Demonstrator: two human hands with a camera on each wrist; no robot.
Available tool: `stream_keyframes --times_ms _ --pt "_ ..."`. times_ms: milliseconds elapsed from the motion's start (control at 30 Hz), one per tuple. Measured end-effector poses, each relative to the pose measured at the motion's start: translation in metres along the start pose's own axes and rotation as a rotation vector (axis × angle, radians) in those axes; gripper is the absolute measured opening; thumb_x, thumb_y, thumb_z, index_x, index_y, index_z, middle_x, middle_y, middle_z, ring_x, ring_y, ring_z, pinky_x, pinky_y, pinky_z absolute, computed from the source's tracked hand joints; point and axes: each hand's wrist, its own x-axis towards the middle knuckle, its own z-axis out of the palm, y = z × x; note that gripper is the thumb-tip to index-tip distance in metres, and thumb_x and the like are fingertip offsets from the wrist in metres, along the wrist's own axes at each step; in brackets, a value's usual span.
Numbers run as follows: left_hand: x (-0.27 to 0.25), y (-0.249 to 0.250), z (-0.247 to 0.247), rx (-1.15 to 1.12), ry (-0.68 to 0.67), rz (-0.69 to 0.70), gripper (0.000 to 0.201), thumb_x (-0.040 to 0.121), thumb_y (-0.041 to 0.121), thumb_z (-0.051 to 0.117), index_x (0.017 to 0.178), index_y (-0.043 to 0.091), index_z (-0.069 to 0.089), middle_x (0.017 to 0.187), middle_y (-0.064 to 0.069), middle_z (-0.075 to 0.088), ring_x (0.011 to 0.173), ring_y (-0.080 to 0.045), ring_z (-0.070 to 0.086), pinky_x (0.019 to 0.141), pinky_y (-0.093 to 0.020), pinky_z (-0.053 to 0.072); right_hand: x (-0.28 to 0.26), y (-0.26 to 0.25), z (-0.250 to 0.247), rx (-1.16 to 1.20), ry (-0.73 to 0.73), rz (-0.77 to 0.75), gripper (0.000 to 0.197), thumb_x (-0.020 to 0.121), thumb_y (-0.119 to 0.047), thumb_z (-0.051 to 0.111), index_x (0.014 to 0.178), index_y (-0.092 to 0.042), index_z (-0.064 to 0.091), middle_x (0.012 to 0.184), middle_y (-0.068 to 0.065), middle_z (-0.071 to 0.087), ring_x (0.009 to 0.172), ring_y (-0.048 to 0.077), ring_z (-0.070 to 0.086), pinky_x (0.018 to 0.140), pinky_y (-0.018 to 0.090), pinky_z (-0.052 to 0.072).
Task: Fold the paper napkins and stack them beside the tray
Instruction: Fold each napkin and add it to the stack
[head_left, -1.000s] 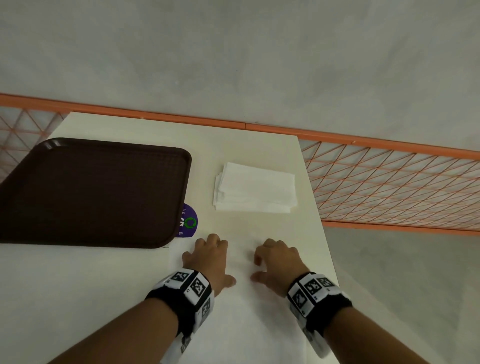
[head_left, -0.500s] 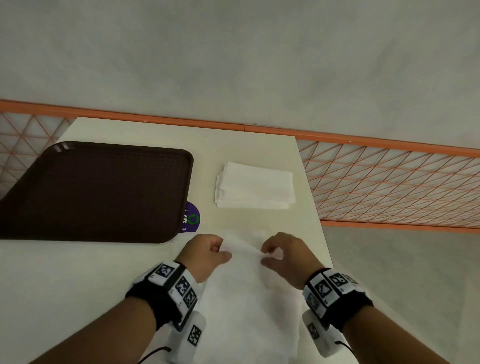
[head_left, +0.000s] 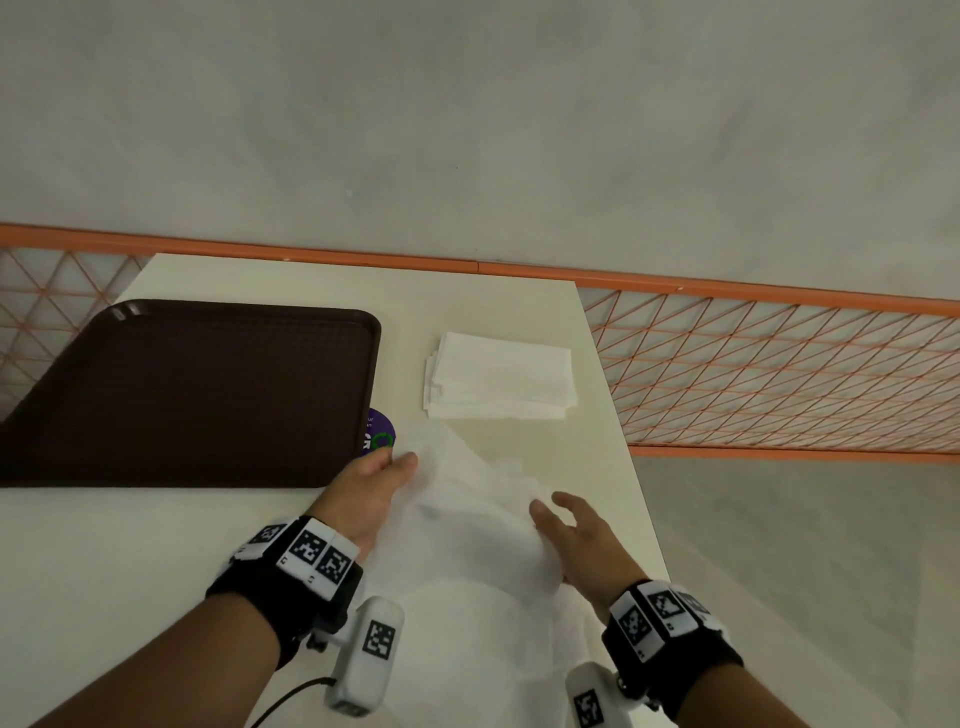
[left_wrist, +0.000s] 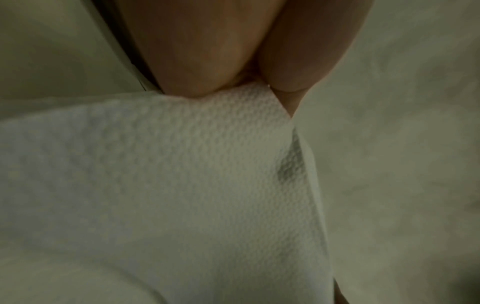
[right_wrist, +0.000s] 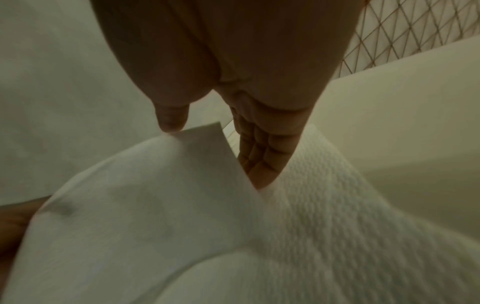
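Observation:
An unfolded white paper napkin (head_left: 478, 519) lies crumpled and partly lifted on the table between my hands. My left hand (head_left: 400, 457) pinches its far left corner between thumb and finger, close to the tray's near right corner; the left wrist view shows the napkin (left_wrist: 182, 164) coming out from between the pressed fingertips (left_wrist: 288, 82). My right hand (head_left: 550, 506) has straight, spread fingers at the napkin's right side. Its thumb tip (right_wrist: 171, 121) touches a raised flap of the napkin (right_wrist: 311, 226), with a gap to the fingers (right_wrist: 262, 160). A stack of folded napkins (head_left: 498, 374) lies right of the brown tray (head_left: 208, 395).
A round purple sticker (head_left: 382, 436) peeks out under the tray's right edge. The table's right edge (head_left: 623, 467) runs just beyond my right hand, with an orange mesh railing (head_left: 779, 374) and grey floor past it. Bare tabletop (head_left: 104, 571) lies left of my left arm.
Both hands pinched the napkin's lifted edge close together half a second ago. The left hand has since carried its corner forward towards the tray, and the right hand has spread its fingers and shifted right.

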Motion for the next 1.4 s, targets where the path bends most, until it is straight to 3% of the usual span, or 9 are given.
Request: stream_keyframes --times_ms 200,300,400,533,700,800,967,1167,1400 --pt "0.002 -0.01 -0.014 0.384 0.211 0.049 0.037 0.08 0.043 0.056 0.089 0.008 0.063 0.097 -0.022 0.066 0.093 -0.038 0.062 0.086 -0.044 0.05 -0.013 -0.01 0.007 0.265 0.013 0.056 0.043 0.09 -0.045 0.061 0.127 -0.029 0.046 0.102 0.007 0.072 0.099 0.024 0.066 0.081 0.042 0.056" --pt "-0.001 -0.011 -0.014 0.451 0.277 0.023 0.025 0.095 0.029 0.053 0.11 0.011 0.062 0.113 -0.011 0.064 0.102 -0.026 0.058 0.09 -0.033 0.043 -0.017 -0.011 0.007 0.354 0.009 0.044 0.051 0.088 -0.032 0.068 0.132 -0.031 0.042 0.108 0.005 0.068 0.098 0.028 0.068 0.077 0.041 0.057" --pt "-0.003 -0.011 -0.013 0.496 0.298 0.031 0.04 0.096 0.029 0.053 0.131 0.011 0.052 0.133 -0.008 0.054 0.122 -0.025 0.05 0.097 -0.029 0.036 -0.018 -0.012 0.004 0.379 0.056 -0.064 0.064 0.084 -0.005 0.07 0.137 -0.028 0.041 0.115 0.004 0.065 0.101 0.026 0.066 0.086 0.046 0.056" --pt "-0.008 -0.001 -0.012 0.506 0.316 0.101 0.057 0.094 0.036 0.054 0.144 0.015 0.037 0.145 -0.004 0.043 0.132 -0.022 0.041 0.105 -0.031 0.032 -0.019 -0.019 -0.002 0.268 0.104 -0.228 0.066 0.081 -0.001 0.072 0.132 -0.034 0.048 0.114 -0.01 0.069 0.108 0.016 0.064 0.091 0.047 0.054" --pt "-0.016 0.011 -0.016 0.183 0.051 0.158 0.076 0.056 0.058 0.077 0.125 0.035 0.054 0.131 0.002 0.055 0.115 -0.015 0.058 0.104 -0.038 0.044 -0.024 -0.038 -0.01 0.224 0.045 -0.318 0.054 0.077 -0.001 0.076 0.118 -0.032 0.061 0.107 -0.007 0.073 0.099 0.018 0.067 0.088 0.041 0.052" --pt "-0.022 0.017 -0.02 0.282 -0.067 0.173 0.056 0.063 0.031 0.085 0.112 0.039 0.061 0.126 0.001 0.058 0.108 -0.017 0.062 0.098 -0.039 0.049 -0.029 -0.046 -0.014 0.045 0.05 -0.393 0.048 0.074 -0.001 0.079 0.108 -0.033 0.067 0.106 -0.007 0.072 0.084 0.012 0.064 0.07 0.024 0.053" --pt "-0.029 0.018 -0.011 0.578 0.066 0.313 0.029 0.084 0.017 0.07 0.108 0.031 0.063 0.11 0.008 0.063 0.098 -0.01 0.059 0.088 -0.026 0.048 -0.037 -0.053 -0.011 -0.251 0.198 -0.468 0.036 0.078 -0.008 0.076 0.107 -0.029 0.069 0.093 -0.01 0.067 0.078 0.001 0.06 0.065 0.006 0.046" --pt "-0.033 0.015 -0.005 0.599 0.172 0.448 0.012 0.087 0.023 0.067 0.098 0.027 0.068 0.094 0.012 0.056 0.08 -0.002 0.051 0.071 -0.018 0.043 -0.041 -0.05 -0.01 -0.347 0.322 -0.59 0.033 0.082 -0.01 0.072 0.108 -0.029 0.066 0.081 -0.012 0.062 0.077 0.003 0.056 0.071 0.011 0.04" --pt "-0.028 0.016 -0.009 0.615 0.119 0.478 0.011 0.089 0.026 0.065 0.1 0.026 0.068 0.126 0.016 0.047 0.112 -0.003 0.046 0.091 -0.017 0.035 -0.04 -0.047 -0.02 -0.546 0.363 -0.586 0.012 0.08 -0.026 0.076 0.083 -0.035 0.07 0.091 -0.015 0.057 0.097 0.013 0.053 0.087 0.034 0.044"
